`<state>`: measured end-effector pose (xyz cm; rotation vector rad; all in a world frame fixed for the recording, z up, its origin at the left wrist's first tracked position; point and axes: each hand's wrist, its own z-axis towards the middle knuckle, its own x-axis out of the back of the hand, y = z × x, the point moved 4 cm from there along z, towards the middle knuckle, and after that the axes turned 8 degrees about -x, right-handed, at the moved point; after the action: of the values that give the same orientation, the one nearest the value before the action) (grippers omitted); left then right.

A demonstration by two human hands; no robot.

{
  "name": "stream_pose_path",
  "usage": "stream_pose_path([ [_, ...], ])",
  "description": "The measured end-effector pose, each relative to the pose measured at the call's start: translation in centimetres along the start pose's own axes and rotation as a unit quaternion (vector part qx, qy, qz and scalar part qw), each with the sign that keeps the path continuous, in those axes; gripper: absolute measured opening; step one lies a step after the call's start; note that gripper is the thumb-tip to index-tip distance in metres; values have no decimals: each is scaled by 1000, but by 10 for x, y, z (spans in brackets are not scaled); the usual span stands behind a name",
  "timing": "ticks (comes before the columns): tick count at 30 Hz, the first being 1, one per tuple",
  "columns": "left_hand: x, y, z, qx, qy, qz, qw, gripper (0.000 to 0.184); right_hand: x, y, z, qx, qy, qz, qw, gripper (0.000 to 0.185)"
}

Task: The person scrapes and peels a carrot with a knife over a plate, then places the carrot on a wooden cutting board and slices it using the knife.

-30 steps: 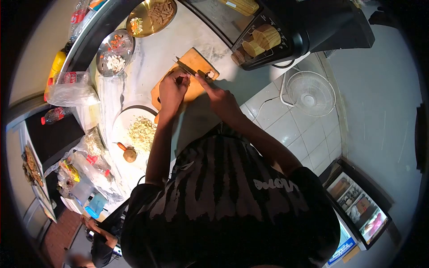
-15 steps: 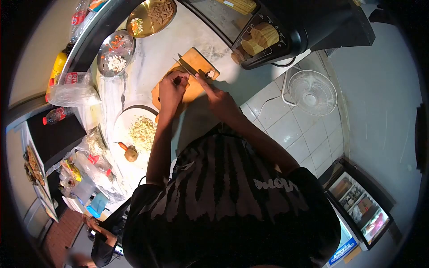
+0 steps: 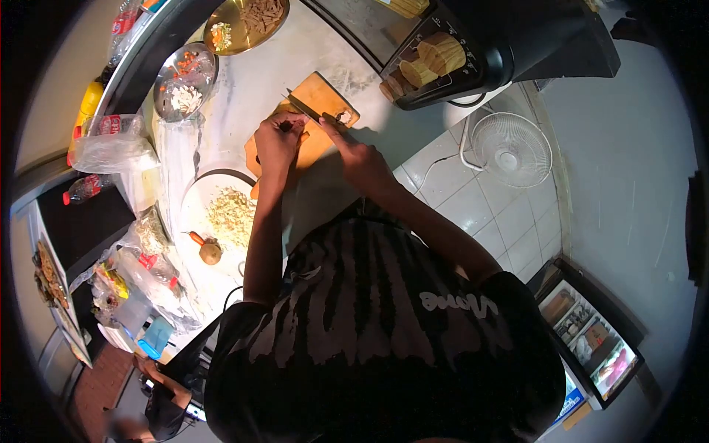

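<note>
My right hand (image 3: 362,162) is closed round the handle of a kitchen knife (image 3: 303,106), its blade pointing to the upper left over a wooden cutting board (image 3: 323,90). Close beside the blade, the curled fingers of my left hand (image 3: 275,146) pinch a small reddish piece (image 3: 298,125), mostly hidden by the fingertips. A small pale piece (image 3: 343,117) lies at the board's right end. Left of my forearm, a white round plate (image 3: 193,207) carries chopped pale vegetable bits (image 3: 230,214), an orange-red pointed piece (image 3: 196,238) and a round brown thing (image 3: 210,254).
Two metal plates, one silver (image 3: 164,96) and one gold-coloured (image 3: 235,13), hold chopped ingredients at the upper left. A black appliance (image 3: 473,63) stands at the upper right, a fan (image 3: 509,151) on the floor. Bottles and plastic bags (image 3: 117,153) line the left; another person (image 3: 166,406) is lower left.
The whole view has shifted slightly, moving the counter things a little up and left. Both hands stay at the board, with the knife still in my right hand.
</note>
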<state>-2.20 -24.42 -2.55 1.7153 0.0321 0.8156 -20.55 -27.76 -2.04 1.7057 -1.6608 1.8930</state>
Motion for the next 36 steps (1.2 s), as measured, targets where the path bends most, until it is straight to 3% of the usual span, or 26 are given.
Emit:
stream_pose_path([
  [5,0,1,1,-44,8,7,999,10,7,3,6,47,35,31,998,79],
  [12,0,1,0,-91,22,-8,996,10,8,-1,0,42,37,28,998,81],
  [17,1,7,-3,-16,14,-4,1000,11,10,-5,-1,54,55,27,997,75],
  [26,-3,1,-9,-45,57,-8,997,12,6,0,4,26,14,56,998,66],
  [30,0,4,-10,-11,55,-14,998,11,-1,4,6,24,19,50,998,66],
  [32,0,3,-8,-21,50,-21,998,10,-2,6,7,35,1,45,998,83],
  [36,-1,1,-9,18,40,-49,998,10,-1,1,2,-2,-13,-30,999,83],
])
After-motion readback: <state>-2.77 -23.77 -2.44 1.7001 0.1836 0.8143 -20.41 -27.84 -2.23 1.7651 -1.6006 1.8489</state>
